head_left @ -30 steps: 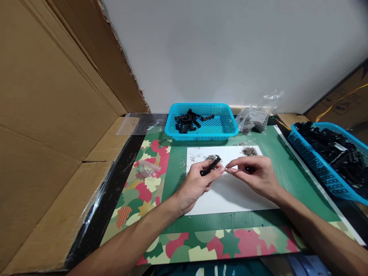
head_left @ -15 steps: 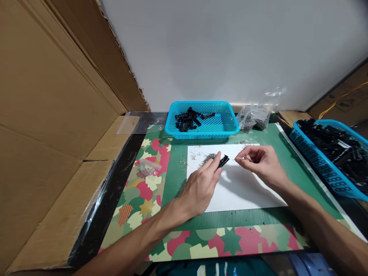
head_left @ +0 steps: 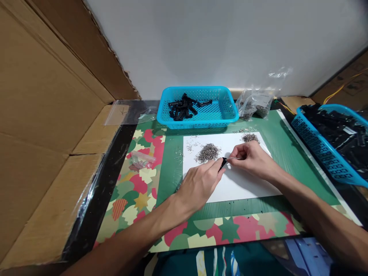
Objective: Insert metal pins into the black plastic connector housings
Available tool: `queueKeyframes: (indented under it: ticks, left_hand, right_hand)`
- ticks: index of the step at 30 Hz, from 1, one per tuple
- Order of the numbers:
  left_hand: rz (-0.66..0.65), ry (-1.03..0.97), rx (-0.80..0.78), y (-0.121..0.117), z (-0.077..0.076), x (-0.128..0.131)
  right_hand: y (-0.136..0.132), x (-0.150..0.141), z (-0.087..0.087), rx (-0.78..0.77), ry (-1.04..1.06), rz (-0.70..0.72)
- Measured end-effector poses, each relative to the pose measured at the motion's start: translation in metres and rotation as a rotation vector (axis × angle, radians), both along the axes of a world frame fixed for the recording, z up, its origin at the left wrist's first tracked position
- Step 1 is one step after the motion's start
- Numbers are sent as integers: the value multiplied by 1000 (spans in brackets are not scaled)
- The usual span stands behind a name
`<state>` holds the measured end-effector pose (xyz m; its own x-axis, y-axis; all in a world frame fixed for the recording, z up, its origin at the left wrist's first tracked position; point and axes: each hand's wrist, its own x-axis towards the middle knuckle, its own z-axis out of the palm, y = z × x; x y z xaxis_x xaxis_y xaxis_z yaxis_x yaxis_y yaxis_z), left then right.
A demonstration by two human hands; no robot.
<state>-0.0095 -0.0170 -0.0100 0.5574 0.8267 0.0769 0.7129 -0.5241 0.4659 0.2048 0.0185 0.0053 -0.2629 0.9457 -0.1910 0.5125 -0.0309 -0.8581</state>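
Note:
Over a white sheet of paper (head_left: 241,186), my left hand (head_left: 198,182) is closed on a small black plastic part (head_left: 223,163); one end sticks out past the fingers. My right hand (head_left: 254,159) meets that end, thumb and finger pinching a thin, silvery metal piece (head_left: 235,158). Its exact kind is too small to make out. Just beyond my left hand lies a heap of tiny metal pieces (head_left: 208,152). Another small heap (head_left: 249,137) is behind my right hand, which hides part of it.
A blue basket (head_left: 198,124) with several black parts stands at the back. On the right, another blue basket (head_left: 322,143) is full of black parts. Clear plastic bags (head_left: 255,107) sit at the back right. Cardboard (head_left: 43,115) walls the left side.
My right hand has moved left, bringing the thin metal piece to the black part's end. The view has shifted slightly, and both metal heaps show more fully.

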Motion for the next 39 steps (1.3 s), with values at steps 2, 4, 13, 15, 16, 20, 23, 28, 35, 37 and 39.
queueKeyframes:
  ticks: [2, 4, 13, 15, 16, 20, 23, 28, 35, 37, 39]
  left_hand:
    - [-11, 17, -1, 0, 2, 1]
    - [-12, 23, -9, 1, 3, 1]
    - [6, -20, -24, 1, 0, 4]
    - [4, -32, -21, 1, 0, 4]
    - [3, -34, -20, 1, 0, 4]
    - [-4, -36, 6, 0, -4, 4]
    - [-3, -52, 36, -1, -8, 4]
    - [-8, -32, 38, -2, -7, 5]
    - [-37, -15, 10, -3, -2, 5]
    - [-36, -26, 9, -3, -2, 5]
    - [-34, -22, 4, -3, -1, 5]
  right_hand:
    - [-1, -1, -1, 28, -33, -8]
    - [-1, -1, -2, 66, -58, -5]
    - [-8, -3, -1, 244, -175, 15]
    - [-8, -3, -1, 267, -206, 11]
    - [-9, -3, -1, 280, -216, 10]
    - [-9, -3, -2, 313, -244, 11]
    - [-10, -4, 0, 321, -259, 3]
    - [-12, -4, 2, 309, -276, 8]
    - [-13, -4, -3, 335, -286, 8]
    - [-14, -4, -4, 348, -285, 7]
    - [-16, -5, -4, 360, -282, 3]
